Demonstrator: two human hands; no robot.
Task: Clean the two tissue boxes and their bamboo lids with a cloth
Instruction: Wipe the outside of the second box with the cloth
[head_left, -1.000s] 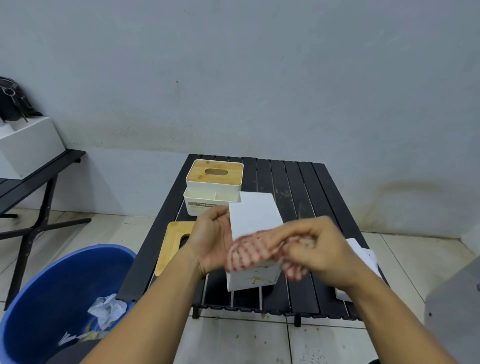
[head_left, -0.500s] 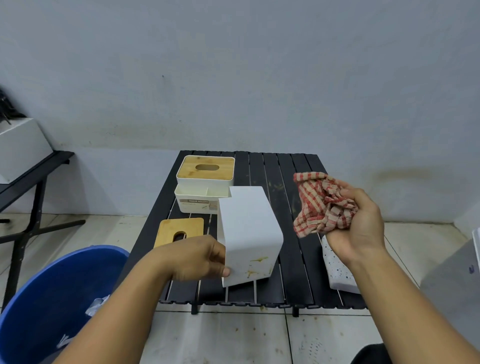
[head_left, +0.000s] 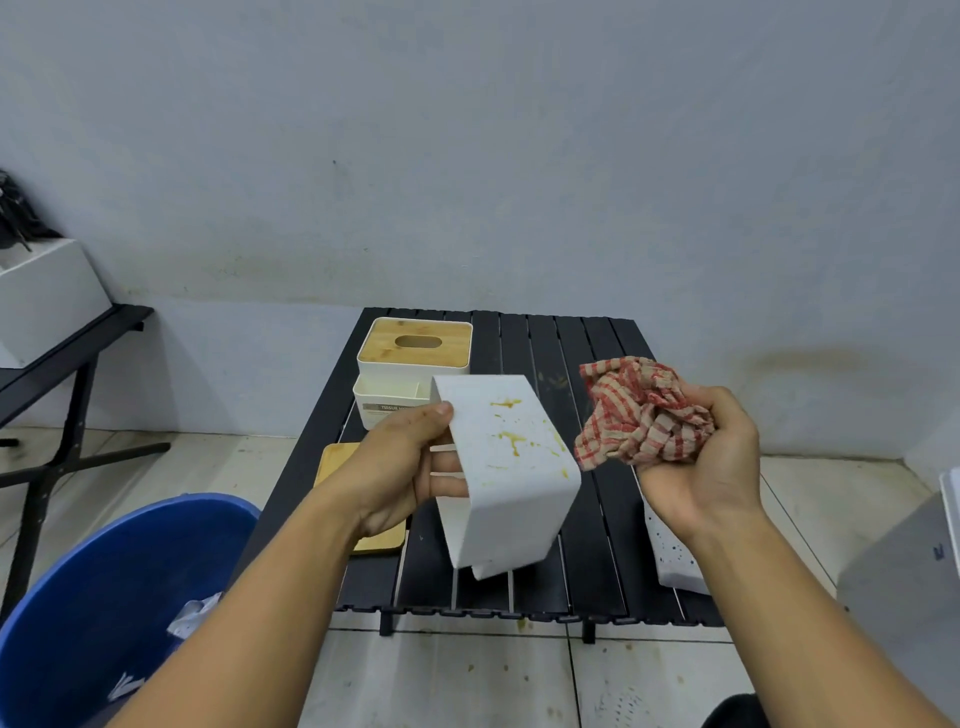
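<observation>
Left hand (head_left: 400, 467) grip clasps the stained tissue box (head_left: 511, 483) above the counter (head_left: 597, 545); right hand (head_left: 711, 467) grip bunches the cloth (head_left: 639, 410) just beside it, apart. Recommend steadying the box and pressing the cloth firmly across the yellow stains (head_left: 511, 439). Beyond, second box (head_left: 387, 400) stands lidded.

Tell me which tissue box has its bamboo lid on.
The far tissue box at the table's back, capped by a slotted bamboo lid. The stained box in the left hand has none; a loose lid lies on the table.
</observation>
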